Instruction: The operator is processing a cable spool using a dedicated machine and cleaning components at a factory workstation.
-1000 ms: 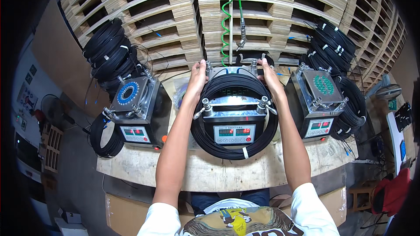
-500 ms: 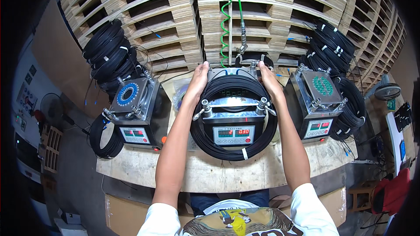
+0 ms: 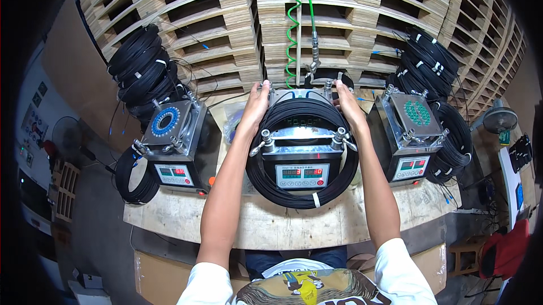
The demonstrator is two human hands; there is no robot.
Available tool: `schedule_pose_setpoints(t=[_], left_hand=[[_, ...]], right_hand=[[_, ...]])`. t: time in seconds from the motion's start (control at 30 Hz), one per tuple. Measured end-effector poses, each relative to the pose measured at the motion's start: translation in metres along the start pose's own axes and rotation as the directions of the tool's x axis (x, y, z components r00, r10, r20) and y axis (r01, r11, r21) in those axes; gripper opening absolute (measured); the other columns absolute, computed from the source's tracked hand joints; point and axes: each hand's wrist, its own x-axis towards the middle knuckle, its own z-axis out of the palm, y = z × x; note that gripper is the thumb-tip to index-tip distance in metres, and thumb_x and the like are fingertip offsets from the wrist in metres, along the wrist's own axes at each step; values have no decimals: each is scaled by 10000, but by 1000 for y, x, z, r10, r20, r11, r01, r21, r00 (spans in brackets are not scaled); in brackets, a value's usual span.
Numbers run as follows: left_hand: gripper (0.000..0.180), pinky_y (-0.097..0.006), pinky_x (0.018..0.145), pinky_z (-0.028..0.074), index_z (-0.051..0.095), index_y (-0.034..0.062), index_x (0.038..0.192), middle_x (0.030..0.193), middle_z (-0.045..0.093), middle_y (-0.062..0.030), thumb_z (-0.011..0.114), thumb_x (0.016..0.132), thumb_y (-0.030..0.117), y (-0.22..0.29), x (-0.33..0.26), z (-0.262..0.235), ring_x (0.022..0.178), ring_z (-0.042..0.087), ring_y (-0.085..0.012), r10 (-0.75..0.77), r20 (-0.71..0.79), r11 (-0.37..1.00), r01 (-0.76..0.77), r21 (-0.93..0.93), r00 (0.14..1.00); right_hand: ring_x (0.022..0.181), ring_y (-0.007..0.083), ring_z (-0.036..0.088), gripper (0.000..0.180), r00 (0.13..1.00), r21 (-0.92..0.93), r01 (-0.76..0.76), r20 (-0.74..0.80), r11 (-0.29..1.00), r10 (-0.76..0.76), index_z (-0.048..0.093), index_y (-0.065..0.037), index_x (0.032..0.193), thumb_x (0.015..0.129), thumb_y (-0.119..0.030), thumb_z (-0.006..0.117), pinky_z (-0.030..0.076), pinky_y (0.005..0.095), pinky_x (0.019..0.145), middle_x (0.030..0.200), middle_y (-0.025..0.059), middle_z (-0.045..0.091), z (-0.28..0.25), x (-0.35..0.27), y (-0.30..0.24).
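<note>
The black coil (image 3: pixel 288 199) partly hides the middle machine (image 3: pixel 302 176); the top edge crops the pallets (image 3: pixel 231 2).

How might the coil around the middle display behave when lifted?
The coil probably flexes but keeps its ring, being many thin turns with a white band at the bottom. Those closely packed turns suggest some weight. It may snag on the metal knobs, which overlap it in this view.

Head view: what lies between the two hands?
Between the left hand and right hand, the head view shows the far metal end of the middle machine and the upper arc of the black cable coil.
</note>
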Motion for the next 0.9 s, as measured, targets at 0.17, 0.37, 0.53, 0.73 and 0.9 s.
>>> schedule_pose_setpoints(t=[0.17,0.37,0.53,0.73,0.9], left_hand=[[784,-321,907,439,364,43,1523,1348,533,-89,456,998,618,9,-7,2,966,511,-180,-28,19,998,29,-55,999],[765,-303,925,436,376,49,1519,1389,525,-79,458,1001,607,9,-8,2,981,501,-169,-19,13,998,20,-67,1000],[714,-296,919,433,408,53,1504,1373,540,-62,460,1015,571,8,-6,2,981,503,-165,-29,22,997,30,-65,999],[803,-309,841,468,359,-22,1505,1187,620,-144,481,1001,591,-2,0,3,870,542,-171,68,-22,996,-69,-64,997],[799,-312,866,468,401,-34,1476,1201,621,-153,493,995,597,-7,3,0,926,565,-181,52,-5,998,-52,-47,999]], right_hand=[[789,168,548,770,998,-33,37,-51,999,-38,466,-14,1461,1024,-635,337,456,308,789,1345,95,569,-2,3,3],[769,164,538,740,998,-38,43,-46,998,-45,469,-15,1460,1028,-608,367,458,291,732,1284,97,604,-4,10,12],[777,163,551,677,991,-47,105,-83,993,-109,495,-43,1441,1031,-574,402,463,296,721,1212,107,624,-3,7,12],[795,174,569,640,994,-30,72,-83,997,-74,506,-55,1421,1034,-556,406,468,307,735,1106,103,648,0,4,11],[789,189,589,681,997,-59,9,-73,998,-14,511,-55,1401,1009,-604,419,471,339,716,995,110,663,-6,19,8]])
